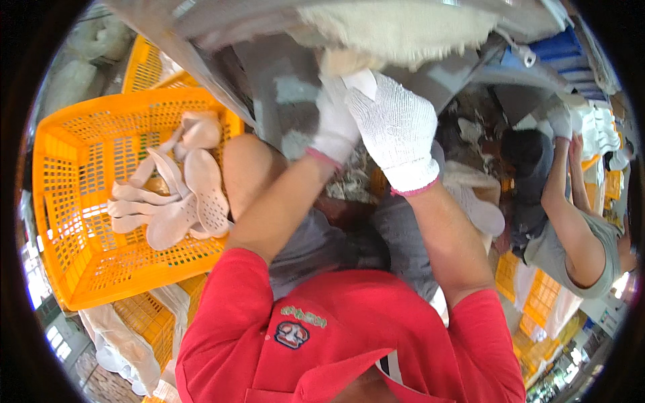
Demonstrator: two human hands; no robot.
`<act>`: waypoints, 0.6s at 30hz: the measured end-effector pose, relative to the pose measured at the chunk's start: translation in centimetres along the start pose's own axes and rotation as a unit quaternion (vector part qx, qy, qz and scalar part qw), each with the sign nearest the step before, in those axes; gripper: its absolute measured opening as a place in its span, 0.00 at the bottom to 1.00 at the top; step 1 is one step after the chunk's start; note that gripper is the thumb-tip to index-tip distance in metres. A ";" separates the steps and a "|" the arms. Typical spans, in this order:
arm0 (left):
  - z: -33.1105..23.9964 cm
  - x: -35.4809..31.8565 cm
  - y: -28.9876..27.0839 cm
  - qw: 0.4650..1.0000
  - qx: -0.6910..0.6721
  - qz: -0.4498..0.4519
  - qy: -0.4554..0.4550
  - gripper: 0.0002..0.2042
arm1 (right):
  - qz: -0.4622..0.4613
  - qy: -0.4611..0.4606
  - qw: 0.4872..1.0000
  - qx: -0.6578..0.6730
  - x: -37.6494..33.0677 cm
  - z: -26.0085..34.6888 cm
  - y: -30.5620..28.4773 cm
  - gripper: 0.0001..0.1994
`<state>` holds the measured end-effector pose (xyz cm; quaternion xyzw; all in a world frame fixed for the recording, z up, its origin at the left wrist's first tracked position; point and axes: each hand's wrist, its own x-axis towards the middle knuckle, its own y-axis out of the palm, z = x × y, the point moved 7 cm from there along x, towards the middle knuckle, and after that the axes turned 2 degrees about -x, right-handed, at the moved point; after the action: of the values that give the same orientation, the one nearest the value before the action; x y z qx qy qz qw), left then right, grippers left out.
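Note:
My left hand (338, 121) and my right hand (396, 131) wear white knitted gloves with pink cuffs. They are close together in front of me, both closed on a pale beige piece (344, 62) that looks like an insole. Gloves and blur hide most of it. It is right at the ragged lower edge of a cream, fuzzy cloth wheel (403, 30), and I cannot tell if they touch. A small white flap (363, 83) shows by my right thumb. To my left, an orange basket (74, 282) holds several beige insoles (205, 191), some with small holes.
Grey metal housing (269, 64) surrounds the wheel. More pale insoles (484, 211) lie beside my right leg. Farther right, another person (578, 248) sits with gloved hands at work. Other orange crates (144, 322) stand beneath and behind the basket.

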<state>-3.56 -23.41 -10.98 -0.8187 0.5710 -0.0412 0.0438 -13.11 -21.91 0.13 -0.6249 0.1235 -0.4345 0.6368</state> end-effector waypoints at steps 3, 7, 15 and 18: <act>1.2 -1.2 -0.8 0.912 -0.380 -0.138 -0.066 0.23 | 0.096 0.016 0.993 -0.064 1.8 1.6 -0.8 0.14; 2.1 -1.8 4.2 0.591 -0.770 0.035 -0.238 0.22 | 0.220 0.074 0.949 0.213 0.1 1.5 -2.8 0.29; -0.3 2.8 -0.4 0.824 -0.550 -0.023 -0.132 0.21 | 0.394 0.014 0.889 0.231 2.3 3.5 -1.3 0.19; 0.1 0.4 1.7 0.789 -0.587 0.011 -0.182 0.21 | 0.218 -0.128 0.958 0.137 -0.8 5.7 -4.7 0.18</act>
<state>-4.94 -24.39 -11.28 -0.6727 0.4759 0.4520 -0.3417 -11.45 -16.72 5.14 -0.5402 0.1138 -0.2138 0.8059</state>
